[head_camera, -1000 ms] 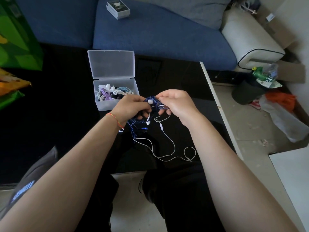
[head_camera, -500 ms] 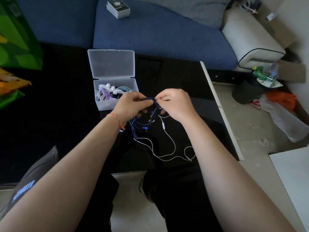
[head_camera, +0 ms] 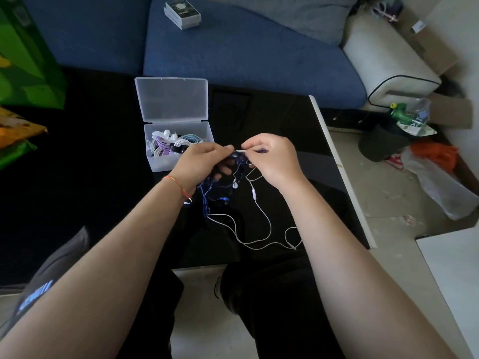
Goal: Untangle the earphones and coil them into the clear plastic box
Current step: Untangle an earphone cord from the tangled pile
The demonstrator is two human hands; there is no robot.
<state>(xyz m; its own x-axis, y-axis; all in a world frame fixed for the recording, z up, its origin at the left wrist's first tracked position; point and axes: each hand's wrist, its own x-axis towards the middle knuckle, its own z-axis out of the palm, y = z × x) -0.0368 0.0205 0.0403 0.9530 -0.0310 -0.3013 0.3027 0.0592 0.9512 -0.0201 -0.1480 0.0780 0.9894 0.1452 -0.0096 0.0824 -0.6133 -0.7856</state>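
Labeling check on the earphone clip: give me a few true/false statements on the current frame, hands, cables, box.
1. Both hands, left hand and right hand, pinch the tangled earphones. True.
2. The clear plastic box has its lid shut. False: the lid stands open.
3. The box already holds coiled earphones. True.
4. The white cable is fully coiled up. False: it trails loose onto the black table.
5. The box sits to the right of the hands. False: it is left of them.
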